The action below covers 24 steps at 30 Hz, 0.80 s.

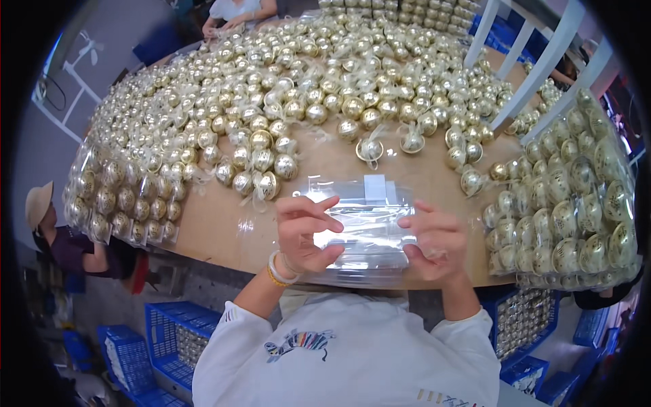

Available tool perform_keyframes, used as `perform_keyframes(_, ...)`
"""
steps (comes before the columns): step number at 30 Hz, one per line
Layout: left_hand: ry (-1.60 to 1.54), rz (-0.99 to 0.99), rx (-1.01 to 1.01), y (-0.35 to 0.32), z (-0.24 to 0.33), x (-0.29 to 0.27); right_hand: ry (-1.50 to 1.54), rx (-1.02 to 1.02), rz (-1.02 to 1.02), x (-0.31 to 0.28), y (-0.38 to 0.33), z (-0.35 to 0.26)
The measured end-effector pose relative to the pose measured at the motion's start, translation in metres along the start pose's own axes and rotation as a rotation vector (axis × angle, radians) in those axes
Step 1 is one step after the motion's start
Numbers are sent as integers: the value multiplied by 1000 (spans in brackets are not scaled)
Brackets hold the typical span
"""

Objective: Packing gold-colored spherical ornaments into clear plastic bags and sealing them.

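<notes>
A clear, shiny plastic package [369, 234] lies in front of me at the table's near edge, apparently on a stack of similar clear pieces. My left hand [304, 234] is at its left side, with curled fingers and the thumb gripping the edge. At its right side, my right hand [437, 243] grips with thumb and fingertips. Glare hides the exact contact. A pale rectangular label [375, 189] shows at the package's far side. Beyond it, gold ball ornaments [369, 149] with sheer ribbons lie loose on the brown table [224, 237].
Clear packs of gold balls are stacked at left [125, 197] and right [563, 217]. White chair legs [536, 74] stand at the far right. Blue crates [180, 339] sit on the floor. A person [237, 10] works across the table; another person in a hat [68, 237] is at left.
</notes>
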State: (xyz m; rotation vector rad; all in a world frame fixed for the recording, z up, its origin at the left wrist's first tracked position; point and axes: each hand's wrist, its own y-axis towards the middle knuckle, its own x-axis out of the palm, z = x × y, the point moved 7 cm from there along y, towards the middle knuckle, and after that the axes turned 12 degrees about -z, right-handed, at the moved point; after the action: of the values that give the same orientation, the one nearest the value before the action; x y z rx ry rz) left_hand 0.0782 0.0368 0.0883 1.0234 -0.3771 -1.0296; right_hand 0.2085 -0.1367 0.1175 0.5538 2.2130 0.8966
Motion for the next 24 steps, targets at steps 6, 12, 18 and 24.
perform_keyframes(6,51,-487,-301,29,20,25,-201,-94,-343,5,27,-36)
perform_keyframes(12,32,-415,-481,30,19,27,-330,119,-390,14,35,-41)
perform_keyframes(18,156,-357,-415,32,15,18,-627,14,-317,30,28,-47)
perform_keyframes(24,95,-315,-361,18,6,16,-693,-54,-170,32,22,-46)
